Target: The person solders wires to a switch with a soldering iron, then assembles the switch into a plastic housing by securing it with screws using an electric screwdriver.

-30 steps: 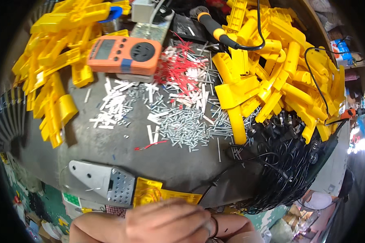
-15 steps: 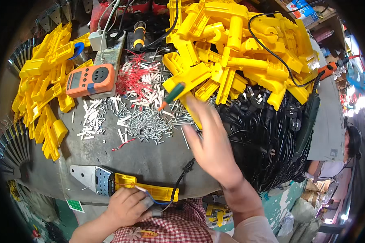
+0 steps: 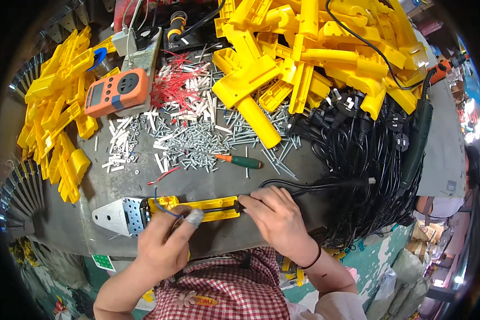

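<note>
Right hand (image 3: 276, 217): half a second ago raised toward the screw heap beside the green-handled screwdriver (image 3: 240, 161); now down at the right end of the yellow plastic housing (image 3: 202, 208), fingers closed on the black cord (image 3: 304, 185) where it enters.

Left hand (image 3: 162, 242): was gripping the housing; now pinching over its left half, one fingertip taped. Blue wire (image 3: 162, 208) loops beside it.

Screwdriver: now lying loose behind the housing, at the edge of the screws (image 3: 197, 146).

Housing: lies along the bench's near edge, partly hidden by both hands; its left end meets a perforated metal plate (image 3: 114, 216) (exact join unclear).

No containers; parts lie in open heaps. Orange meter (image 3: 114, 92) sits well behind.
</note>
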The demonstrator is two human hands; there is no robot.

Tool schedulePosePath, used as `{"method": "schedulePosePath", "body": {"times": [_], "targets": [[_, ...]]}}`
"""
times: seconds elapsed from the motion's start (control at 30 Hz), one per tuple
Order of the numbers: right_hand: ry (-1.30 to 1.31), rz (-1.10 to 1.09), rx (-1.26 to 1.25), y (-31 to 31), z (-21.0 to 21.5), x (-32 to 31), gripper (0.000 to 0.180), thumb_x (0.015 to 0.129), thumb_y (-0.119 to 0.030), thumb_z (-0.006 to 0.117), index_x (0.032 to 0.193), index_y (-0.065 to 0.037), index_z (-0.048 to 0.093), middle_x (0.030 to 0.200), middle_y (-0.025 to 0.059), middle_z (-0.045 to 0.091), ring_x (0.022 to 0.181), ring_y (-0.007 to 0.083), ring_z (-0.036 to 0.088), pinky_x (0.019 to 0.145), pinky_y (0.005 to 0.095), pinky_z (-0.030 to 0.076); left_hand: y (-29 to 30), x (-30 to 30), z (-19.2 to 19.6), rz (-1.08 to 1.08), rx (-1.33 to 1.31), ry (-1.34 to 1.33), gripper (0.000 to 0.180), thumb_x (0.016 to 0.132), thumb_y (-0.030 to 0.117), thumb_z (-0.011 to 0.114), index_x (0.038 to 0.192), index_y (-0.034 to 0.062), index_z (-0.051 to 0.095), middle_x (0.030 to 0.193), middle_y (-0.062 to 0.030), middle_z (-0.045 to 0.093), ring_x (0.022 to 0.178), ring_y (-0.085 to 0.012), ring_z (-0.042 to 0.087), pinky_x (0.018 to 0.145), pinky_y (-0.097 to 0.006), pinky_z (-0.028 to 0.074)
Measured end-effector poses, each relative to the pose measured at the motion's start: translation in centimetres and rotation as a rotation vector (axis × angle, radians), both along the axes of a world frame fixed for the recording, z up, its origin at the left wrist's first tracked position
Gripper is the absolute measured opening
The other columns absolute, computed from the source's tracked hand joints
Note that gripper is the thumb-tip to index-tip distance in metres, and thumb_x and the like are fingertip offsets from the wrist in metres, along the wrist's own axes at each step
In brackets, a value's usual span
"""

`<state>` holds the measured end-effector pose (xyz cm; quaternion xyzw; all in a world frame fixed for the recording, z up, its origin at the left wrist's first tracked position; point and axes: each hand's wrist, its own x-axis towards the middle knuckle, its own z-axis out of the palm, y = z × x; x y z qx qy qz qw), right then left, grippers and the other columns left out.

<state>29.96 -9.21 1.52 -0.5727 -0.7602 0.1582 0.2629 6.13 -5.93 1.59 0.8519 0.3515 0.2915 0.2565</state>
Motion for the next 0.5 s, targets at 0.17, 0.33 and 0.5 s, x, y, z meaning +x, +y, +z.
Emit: {"method": "schedulePosePath", "body": {"times": [0.17,0.33,0.5], "targets": [[-0.043,0.147,-0.214,0.8,0.2,1.4,0.027,0.072,-0.003,0.057,0.098,-0.002,0.06,0.086,0.0081,0.053,0.084,0.0248,0.054,0.076,0.0339,0.045,0.0,-0.4,1.0,-0.064,0.229,0.381,0.048,0.062,0.002,0.059,0.11,0.0031,0.061,0.095,-0.0131,0.052,0.077,-0.0263,0.052,0.061,-0.032,0.046],[-0.205,0.167,-0.08,1.4,1.9,-0.5,0.029,0.073,-0.002,0.058,0.103,-0.002,0.06,0.091,0.0091,0.054,0.086,0.0261,0.055,0.076,0.0356,0.046,-1.2,-0.3,1.6,-0.017,0.226,0.602,0.047,0.066,0.01,0.057,0.113,0.0069,0.06,0.102,-0.0116,0.051,0.098,-0.0267,0.05,0.085,-0.043,0.039],[0.194,0.195,-0.104,1.7,-0.1,-6.4,0.035,0.072,-0.002,0.059,0.107,-0.005,0.059,0.095,0.0081,0.053,0.088,0.025,0.057,0.072,0.034,0.049,-0.9,-0.7,2.5,0.027,0.128,0.55,0.041,0.062,0.012,0.064,0.103,0.0109,0.061,0.116,-0.0121,0.048,0.111,-0.0302,0.043,0.096,-0.05,0.031]]}}
